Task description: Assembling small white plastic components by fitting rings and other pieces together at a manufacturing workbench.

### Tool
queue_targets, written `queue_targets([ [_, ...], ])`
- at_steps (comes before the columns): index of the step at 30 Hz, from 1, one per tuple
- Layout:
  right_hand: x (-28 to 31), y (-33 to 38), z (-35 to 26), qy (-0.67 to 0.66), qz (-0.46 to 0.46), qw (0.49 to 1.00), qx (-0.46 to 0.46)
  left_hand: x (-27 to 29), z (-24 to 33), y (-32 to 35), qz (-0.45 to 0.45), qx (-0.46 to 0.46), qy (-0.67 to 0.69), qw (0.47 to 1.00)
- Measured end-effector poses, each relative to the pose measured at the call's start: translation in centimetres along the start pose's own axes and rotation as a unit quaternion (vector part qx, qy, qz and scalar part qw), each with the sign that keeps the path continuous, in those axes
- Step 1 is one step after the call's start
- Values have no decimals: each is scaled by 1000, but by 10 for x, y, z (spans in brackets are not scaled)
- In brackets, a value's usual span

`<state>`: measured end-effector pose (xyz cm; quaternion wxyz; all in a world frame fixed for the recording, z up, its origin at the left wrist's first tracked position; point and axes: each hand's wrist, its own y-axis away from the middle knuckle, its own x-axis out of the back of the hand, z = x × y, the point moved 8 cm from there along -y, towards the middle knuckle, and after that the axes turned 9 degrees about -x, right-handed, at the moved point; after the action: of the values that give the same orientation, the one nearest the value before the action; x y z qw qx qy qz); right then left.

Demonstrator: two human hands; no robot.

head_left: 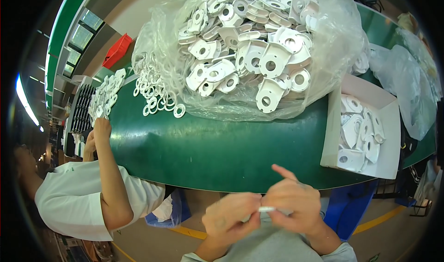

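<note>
White plastic, a thin flat part [267, 209], is pinched edge-on between the left hand [230, 219] and right hand [292, 204], held close to the body below the green table [208, 151] edge, likely for a closer look; both hands' fingers are curled tight on it, the right forefinger sticking out. Behind, a clear bag [249, 49] spills matching white plates, loose rings [155, 97] lie beside it, and a white box [363, 130] holds more parts. A co-worker's arm [108, 169] reaches to parts at the left.
</note>
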<state>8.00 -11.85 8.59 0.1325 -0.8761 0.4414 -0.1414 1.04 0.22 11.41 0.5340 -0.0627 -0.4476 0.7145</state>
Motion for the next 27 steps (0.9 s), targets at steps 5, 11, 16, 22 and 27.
queue_targets([
  [5, -18, 12, 65, -272, 11, 898, -346, -17, -86, 26, 69, 376, 175, 907],
  [11, -20, 19, 103, -452, 121, 811, -352, -43, -94, 49, 73, 373, 333, 863],
  [16, -21, 12, 92, -360, 80, 869, -331, -53, -95, 57, 100, 377, 352, 851],
  [22, -19, 11, 94, -295, 109, 891, -327, -56, -95, 58, 122, 375, 338, 855],
  [27, -18, 11, 95, -289, 95, 892, -335, -55, -95, 58, 125, 376, 331, 856],
])
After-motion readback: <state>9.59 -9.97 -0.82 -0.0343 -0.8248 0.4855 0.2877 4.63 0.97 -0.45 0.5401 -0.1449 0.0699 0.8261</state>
